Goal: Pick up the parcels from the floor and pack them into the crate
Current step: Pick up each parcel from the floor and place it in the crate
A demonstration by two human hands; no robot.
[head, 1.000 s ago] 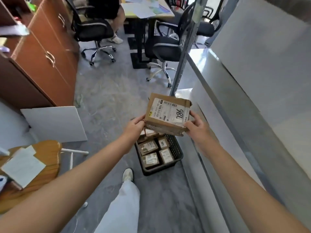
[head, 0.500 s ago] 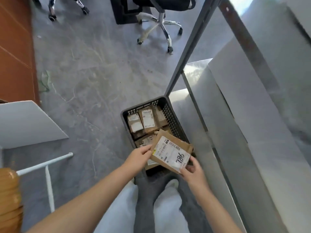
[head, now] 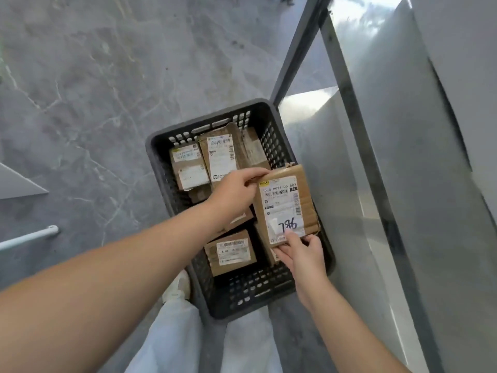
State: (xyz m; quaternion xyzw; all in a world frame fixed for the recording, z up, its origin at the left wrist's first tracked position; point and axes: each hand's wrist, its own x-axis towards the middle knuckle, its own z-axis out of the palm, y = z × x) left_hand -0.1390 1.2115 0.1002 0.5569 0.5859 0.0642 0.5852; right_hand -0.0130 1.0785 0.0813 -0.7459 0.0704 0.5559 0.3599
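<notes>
Scanning from the left edge: a white board corner (head: pixel 18 184) and a white tube (head: pixel 29 237) lie on the grey marbled floor (head: pixel 94 76), well apart from the work area.

Left hand (head: pixel 234 195) reaches in over the black slotted crate (head: pixel 161 168); its fingers are closed on the far left corner of a cardboard parcel (head: pixel 285 205). That parcel carries a white shipping label with "786" handwritten in dark ink. It is held label-up over the right side of the crate, its right edge lying above the crate's right rim. Whether its underside touches the parcels below cannot be told.

Inside the crate, several smaller labelled parcels lie flat: two side by side at the far end (head: pixel 188 165) (head: pixel 222 157), one near the front (head: pixel 231 251), others partly covered by the hands and the held parcel.

Right hand (head: pixel 301 251) grips the near edge of the held parcel, thumb on the label just below the number, remaining fingers curled beneath.

A white shoe (head: pixel 178 289) and pale trouser legs (head: pixel 172 337) stand just beside the crate's near wall.

On the right, a grey metal frame post (head: pixel 293 49) rises touching or just beside the crate's far right corner, with pale grey panels (head: pixel 430 157) beyond it.
</notes>
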